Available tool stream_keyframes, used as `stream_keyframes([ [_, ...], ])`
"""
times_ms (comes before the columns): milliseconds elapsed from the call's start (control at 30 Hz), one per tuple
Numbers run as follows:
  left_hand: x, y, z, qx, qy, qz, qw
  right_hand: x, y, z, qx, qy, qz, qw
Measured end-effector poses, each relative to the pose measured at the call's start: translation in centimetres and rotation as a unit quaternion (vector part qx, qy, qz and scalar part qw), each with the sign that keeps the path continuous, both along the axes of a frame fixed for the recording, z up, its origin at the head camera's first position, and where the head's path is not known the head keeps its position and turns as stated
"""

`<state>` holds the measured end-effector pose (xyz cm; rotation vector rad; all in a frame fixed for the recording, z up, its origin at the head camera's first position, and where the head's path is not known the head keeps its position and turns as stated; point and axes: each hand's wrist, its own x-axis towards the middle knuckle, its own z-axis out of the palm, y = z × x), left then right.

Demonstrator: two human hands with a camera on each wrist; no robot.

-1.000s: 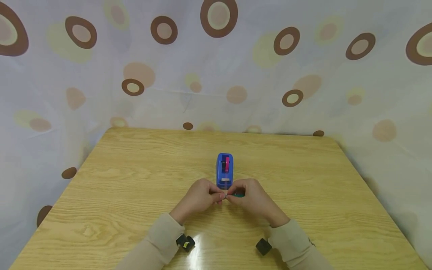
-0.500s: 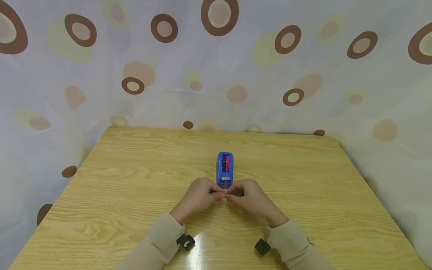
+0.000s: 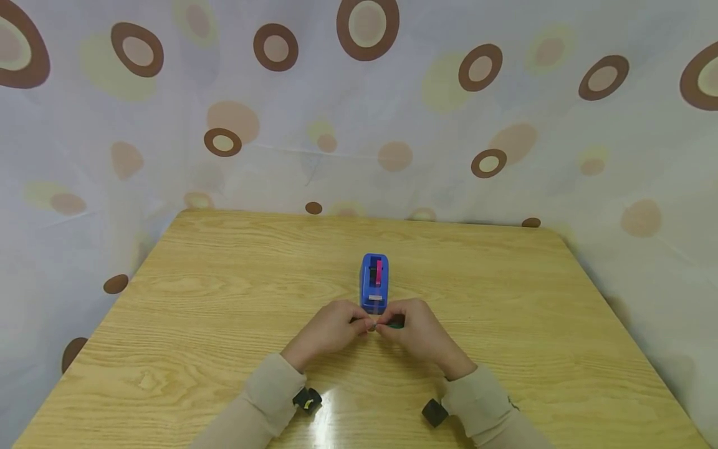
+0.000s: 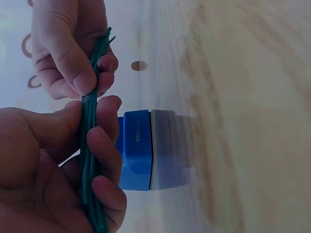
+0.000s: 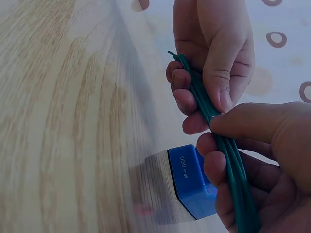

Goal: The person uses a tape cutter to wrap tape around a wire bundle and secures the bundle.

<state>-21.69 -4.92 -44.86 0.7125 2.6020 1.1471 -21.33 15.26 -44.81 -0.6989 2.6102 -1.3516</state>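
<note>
My left hand point(image 3: 330, 328) and right hand point(image 3: 419, 330) both pinch a bundle of green strands point(image 4: 88, 141) between thumb and curled fingers, thumbs close together. I hold it just on my side of the blue tape dispenser point(image 3: 367, 294), which stands on the tabletop point(image 3: 224, 268); a faint strip of tape point(image 3: 376, 306) runs toward my fingertips.

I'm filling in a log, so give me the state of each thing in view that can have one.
Green strands: bunched together, gripped
Left hand: holds the green strands
Right hand: holds the green strands
Tape dispenser: upright on the table
Pink roll: seated in the tape dispenser
Tape strip: seemingly drawn out toward the hands
Patterned cloth: hanging behind the table
</note>
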Motion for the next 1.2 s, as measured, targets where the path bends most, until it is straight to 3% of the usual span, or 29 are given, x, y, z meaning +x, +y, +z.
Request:
stream_keyframes([
  [167, 0.17, -0.06, 0.11, 0.001, -0.032, -0.004, 0.9995, 0.09, -0.07, -0.11, 0.019, 0.027, -0.002, 0.9994],
  [400, -0.01, -0.1, -0.13, 0.018, -0.071, 0.013, 0.9972, 0.14, -0.03, -0.14, 0.03, 0.058, 0.006, 0.9978],
  [800, 0.07, 0.08, -0.21, 0.015, -0.035, 0.04, 0.9985, 0.1, -0.19, -0.22, 0.043, 0.067, -0.006, 0.9968],
  [1200, 0.22, 0.24, -0.06, 0.023, -0.037, 0.07, 0.9967, 0.1, -0.46, -0.1, 0.033, 0.038, -0.023, 0.9985],
])
